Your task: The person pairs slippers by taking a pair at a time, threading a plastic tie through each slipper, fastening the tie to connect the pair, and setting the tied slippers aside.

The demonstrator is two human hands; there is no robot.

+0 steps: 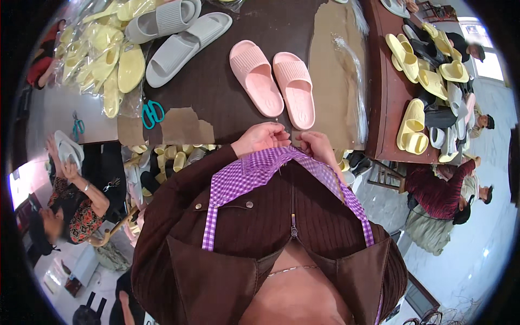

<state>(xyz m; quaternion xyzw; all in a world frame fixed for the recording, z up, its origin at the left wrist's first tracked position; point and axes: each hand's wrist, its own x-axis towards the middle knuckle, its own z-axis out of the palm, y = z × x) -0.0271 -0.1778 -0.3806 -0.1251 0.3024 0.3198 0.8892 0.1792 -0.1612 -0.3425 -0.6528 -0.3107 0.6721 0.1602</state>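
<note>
Pink slippers (264, 91): pair lay side by side on dark table (200, 100), heel ends toward the wearer, just beyond both hands.
Left hand (264, 137): fingers curled inward, near the slippers' heels; could not tell whether anything was pinched.
Right hand (318, 145): fingers bent, close below the nearer heel; contents of grip, if any, could not be told.
Grey slippers (187, 51): farther left, beside yellow slippers (131, 69).
Teal scissors (146, 115): lay left of the hands.

Overbright window (490, 66), strong fisheye distortion
</note>
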